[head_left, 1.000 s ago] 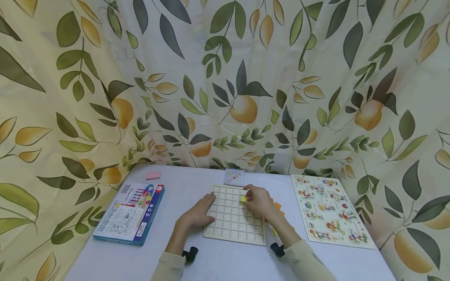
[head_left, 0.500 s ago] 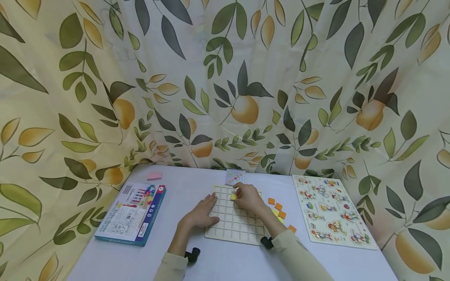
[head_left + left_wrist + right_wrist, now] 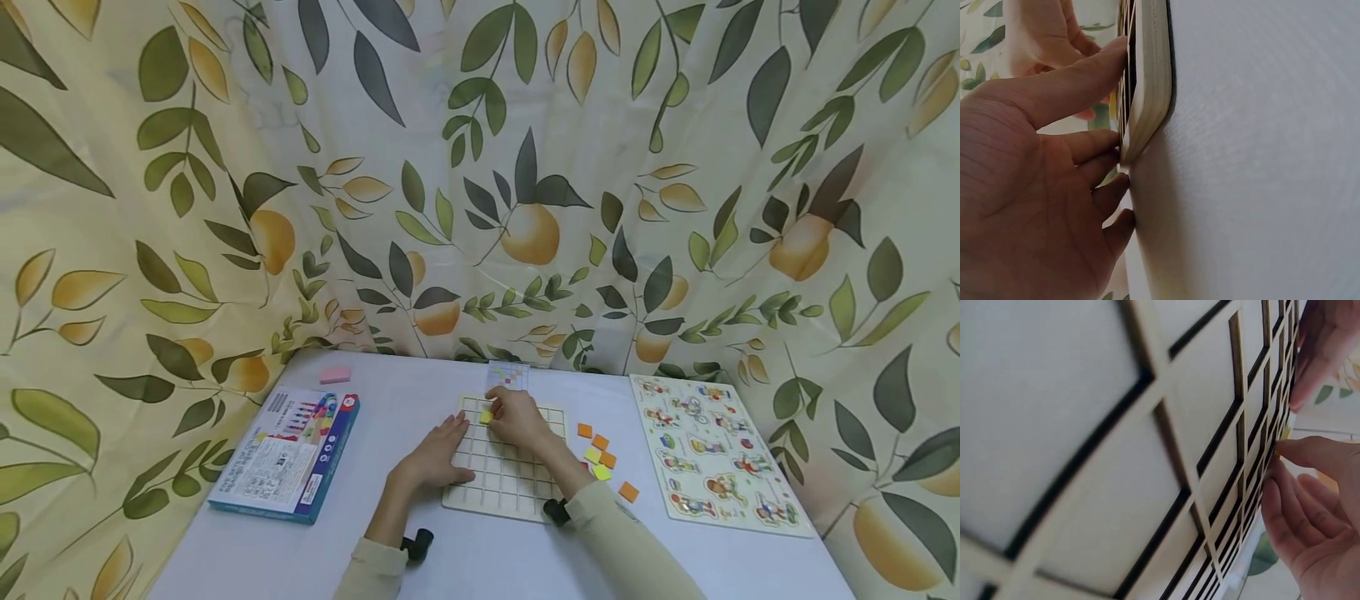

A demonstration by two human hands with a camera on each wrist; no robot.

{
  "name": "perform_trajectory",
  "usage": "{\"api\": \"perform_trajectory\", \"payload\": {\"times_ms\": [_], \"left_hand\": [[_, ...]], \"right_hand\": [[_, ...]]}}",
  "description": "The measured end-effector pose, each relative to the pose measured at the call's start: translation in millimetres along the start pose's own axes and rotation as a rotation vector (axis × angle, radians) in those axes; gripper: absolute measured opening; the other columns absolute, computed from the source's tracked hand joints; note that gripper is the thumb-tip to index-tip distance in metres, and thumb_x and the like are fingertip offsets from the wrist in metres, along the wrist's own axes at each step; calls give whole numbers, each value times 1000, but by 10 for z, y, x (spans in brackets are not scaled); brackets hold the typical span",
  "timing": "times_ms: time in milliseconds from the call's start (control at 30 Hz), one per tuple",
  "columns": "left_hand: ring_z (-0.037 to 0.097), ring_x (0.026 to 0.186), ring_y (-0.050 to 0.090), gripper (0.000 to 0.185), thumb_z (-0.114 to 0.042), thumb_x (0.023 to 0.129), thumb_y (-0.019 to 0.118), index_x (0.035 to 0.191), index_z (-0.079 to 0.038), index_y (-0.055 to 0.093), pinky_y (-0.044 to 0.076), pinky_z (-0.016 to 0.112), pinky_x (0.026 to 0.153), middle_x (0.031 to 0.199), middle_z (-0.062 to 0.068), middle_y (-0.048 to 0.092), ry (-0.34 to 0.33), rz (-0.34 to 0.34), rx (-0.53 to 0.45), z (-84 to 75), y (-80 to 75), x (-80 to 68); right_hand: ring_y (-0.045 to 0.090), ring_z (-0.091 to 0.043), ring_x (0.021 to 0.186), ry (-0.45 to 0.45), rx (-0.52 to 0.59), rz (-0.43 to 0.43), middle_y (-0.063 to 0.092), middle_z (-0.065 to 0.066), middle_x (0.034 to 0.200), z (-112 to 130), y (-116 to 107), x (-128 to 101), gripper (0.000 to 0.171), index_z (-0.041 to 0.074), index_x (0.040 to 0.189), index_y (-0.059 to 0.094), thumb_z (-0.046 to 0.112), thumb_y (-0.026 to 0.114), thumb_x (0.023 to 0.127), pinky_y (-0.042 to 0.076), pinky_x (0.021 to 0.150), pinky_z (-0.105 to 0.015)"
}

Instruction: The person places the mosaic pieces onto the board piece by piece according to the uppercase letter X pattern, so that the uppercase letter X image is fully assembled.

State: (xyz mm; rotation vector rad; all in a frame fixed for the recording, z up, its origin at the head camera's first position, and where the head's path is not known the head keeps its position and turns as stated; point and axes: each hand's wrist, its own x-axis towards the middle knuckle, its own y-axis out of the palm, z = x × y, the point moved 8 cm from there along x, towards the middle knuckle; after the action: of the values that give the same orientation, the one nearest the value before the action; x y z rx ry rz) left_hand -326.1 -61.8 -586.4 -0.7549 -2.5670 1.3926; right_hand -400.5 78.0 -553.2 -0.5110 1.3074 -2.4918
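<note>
A wooden grid board (image 3: 504, 462) lies near the bench's (image 3: 465, 567) front edge, midway along it. The left hand (image 3: 435, 457) rests on the board's left edge, fingers (image 3: 1085, 81) straight and loosely spread. The right hand (image 3: 517, 419) pinches a yellow tile (image 3: 486, 416) over the board's far-left cells. Loose orange and yellow tiles (image 3: 602, 461) lie just right of the board.

Right hand (image 3: 517, 421) covers most of the yellow tile (image 3: 486, 416) and several cells of the grid board (image 3: 502, 487). The small card (image 3: 507, 374) behind the board is too small to read. In the right wrist view the board runs off every edge; the tile shows only as a sliver.
</note>
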Motion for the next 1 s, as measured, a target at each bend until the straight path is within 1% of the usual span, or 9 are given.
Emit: {"api": "perform_trajectory", "payload": {"times_ms": [300,467,600,700,867,1000], "left_hand": [[34,160,17,91,-34,92,79,160,4,32,19,52,128,173,16,20,3,11,-14,-89,7,7],[33,160,15,91,-35,93,77,162,2,31,18,51,128,173,15,18,-2,14,1,-58,20,39],[34,160,15,92,-36,92,77,161,3,30,18,51,128,173,15,17,-8,8,13,-24,27,45],[32,160,15,93,-39,92,77,162,1,30,18,49,129,174,13,17,-24,9,19,-4,32,36],[30,160,16,89,-40,95,72,162,0,30,19,48,129,174,11,17,-43,4,38,4,39,32],[32,160,17,83,-39,98,68,162,-1,32,19,51,128,174,11,18,-62,-7,70,-13,27,13]], "right_hand": [[74,-19,82,15,35,3,77,-8,93,1,-13,-61,36,-1,113,73,-2,82,78,62,74,-33],[75,-22,84,15,71,-23,77,-10,95,-7,-80,-125,36,-3,116,72,-4,80,81,63,74,-34],[76,-22,87,49,95,-41,77,-10,98,-29,-161,-215,32,-2,118,71,0,78,87,63,77,-34],[75,-22,89,73,109,-61,77,-10,100,-48,-249,-299,29,-2,119,72,3,76,90,63,78,-34],[75,-23,87,82,80,-107,77,-10,98,-98,-415,-438,27,-1,115,74,3,77,88,62,78,-36],[75,-24,87,96,35,-142,77,-9,97,-152,-548,-564,28,1,114,75,3,78,86,62,78,-39]]}}
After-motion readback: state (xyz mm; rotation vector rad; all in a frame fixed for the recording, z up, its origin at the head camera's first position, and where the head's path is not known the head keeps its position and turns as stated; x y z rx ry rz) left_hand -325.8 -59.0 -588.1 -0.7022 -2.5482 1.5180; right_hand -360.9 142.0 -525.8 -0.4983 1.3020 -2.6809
